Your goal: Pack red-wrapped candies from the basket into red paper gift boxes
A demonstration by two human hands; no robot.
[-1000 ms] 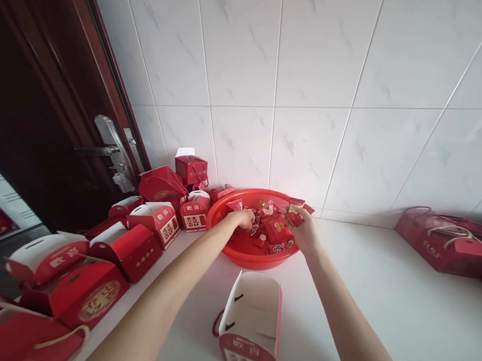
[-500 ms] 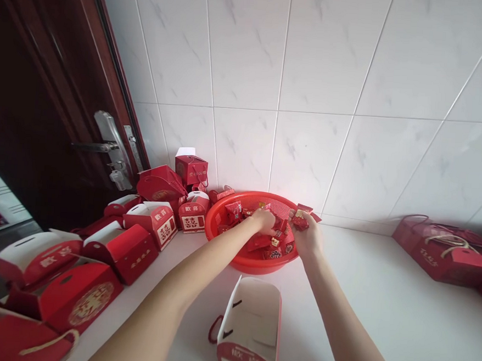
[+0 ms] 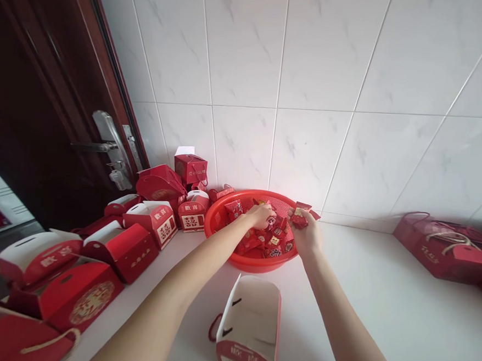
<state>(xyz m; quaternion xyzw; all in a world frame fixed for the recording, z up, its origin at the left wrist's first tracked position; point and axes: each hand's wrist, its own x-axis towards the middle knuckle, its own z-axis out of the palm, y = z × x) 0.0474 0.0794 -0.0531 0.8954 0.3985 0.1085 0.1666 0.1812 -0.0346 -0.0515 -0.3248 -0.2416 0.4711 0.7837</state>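
An oval red plastic basket [image 3: 248,267] stands against the wall, holding several red-wrapped candies [image 3: 255,242]. Inside it, my left hand [image 3: 262,215] has its fingers closed on a small red and white candy [image 3: 270,220]. My right hand [image 3: 306,233] is at the basket's right rim, palm up, its fingers curled round red candy packets [image 3: 300,216]. Nearer to me, between my forearms, an open red and white box [image 3: 251,319] shows its white inside and a red cord loop on its left.
Several red gift boxes [image 3: 126,252] crowd the left side of the white surface [image 3: 380,311]. More red boxes [image 3: 446,250] with cord handles lie at the right. A dark door [image 3: 36,89] with a metal handle is at the left, beside the tiled wall [image 3: 315,59].
My left hand has moved slightly up and left inside the basket, and a red and white candy now shows at its fingers. My right hand still holds its packets.
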